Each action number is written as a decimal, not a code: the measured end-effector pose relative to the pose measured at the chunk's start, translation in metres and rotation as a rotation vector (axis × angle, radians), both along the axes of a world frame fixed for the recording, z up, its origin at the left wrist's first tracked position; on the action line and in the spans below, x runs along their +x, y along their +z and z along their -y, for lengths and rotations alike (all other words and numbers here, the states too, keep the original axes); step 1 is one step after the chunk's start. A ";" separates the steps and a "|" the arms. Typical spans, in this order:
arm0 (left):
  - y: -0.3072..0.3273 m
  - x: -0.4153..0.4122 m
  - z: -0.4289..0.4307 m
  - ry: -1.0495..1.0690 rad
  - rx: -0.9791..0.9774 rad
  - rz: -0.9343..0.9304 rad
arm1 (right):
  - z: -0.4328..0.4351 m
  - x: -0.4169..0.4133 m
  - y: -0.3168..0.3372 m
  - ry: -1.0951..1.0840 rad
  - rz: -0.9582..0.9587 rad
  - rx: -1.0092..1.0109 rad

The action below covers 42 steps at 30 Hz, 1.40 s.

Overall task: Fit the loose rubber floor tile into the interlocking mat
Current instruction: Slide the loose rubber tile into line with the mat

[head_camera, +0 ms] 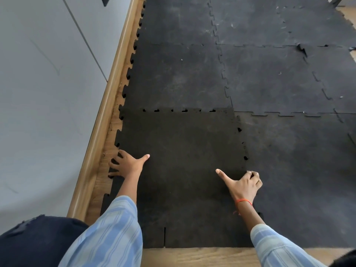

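The loose black rubber tile (181,151) lies in the near-left corner of the interlocking mat (269,78). Small gaps show between the teeth along its far edge and its right edge. My left hand (126,165) grips the tile's left toothed edge, fingers curled under it and thumb lying on top. My right hand (243,183) holds the tile's right edge the same way, fingers hooked at the seam and thumb stretched out across the tile.
A wooden skirting board (107,116) and a grey wall (44,93) run along the left. Bare wooden floor (202,257) shows at the near edge. A torn, lifted tab (301,48) sticks up at a far-right seam of the mat.
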State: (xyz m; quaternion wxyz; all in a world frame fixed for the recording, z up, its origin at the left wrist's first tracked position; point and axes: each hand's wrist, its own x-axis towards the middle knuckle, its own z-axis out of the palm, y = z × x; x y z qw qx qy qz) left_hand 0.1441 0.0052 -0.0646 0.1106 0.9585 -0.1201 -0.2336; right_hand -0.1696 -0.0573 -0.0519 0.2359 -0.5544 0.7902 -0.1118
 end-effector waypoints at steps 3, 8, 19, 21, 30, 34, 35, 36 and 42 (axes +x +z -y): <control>-0.003 0.001 -0.002 0.008 -0.017 0.019 | -0.001 0.000 0.006 0.009 0.036 0.029; -0.006 0.007 -0.011 -0.005 -0.022 0.043 | -0.009 0.000 0.007 0.045 0.045 0.049; -0.003 0.006 -0.018 -0.028 -0.034 0.025 | -0.010 -0.007 0.012 0.080 0.107 0.067; -0.003 0.007 -0.019 -0.036 -0.028 0.024 | -0.009 -0.007 0.013 0.081 0.124 0.066; 0.000 0.005 -0.025 -0.087 0.033 0.002 | -0.008 -0.008 0.009 0.121 0.068 0.035; -0.006 -0.017 -0.025 -0.186 0.062 -0.016 | -0.019 0.000 -0.001 0.147 -0.028 -0.024; -0.008 -0.025 -0.025 -0.221 0.067 -0.023 | -0.021 0.001 -0.003 0.162 -0.040 -0.028; -0.007 -0.034 -0.023 -0.258 0.072 -0.028 | -0.022 0.002 -0.005 0.178 -0.054 -0.033; -0.007 -0.072 -0.014 -0.472 0.065 0.014 | -0.028 0.001 -0.013 0.210 -0.159 -0.010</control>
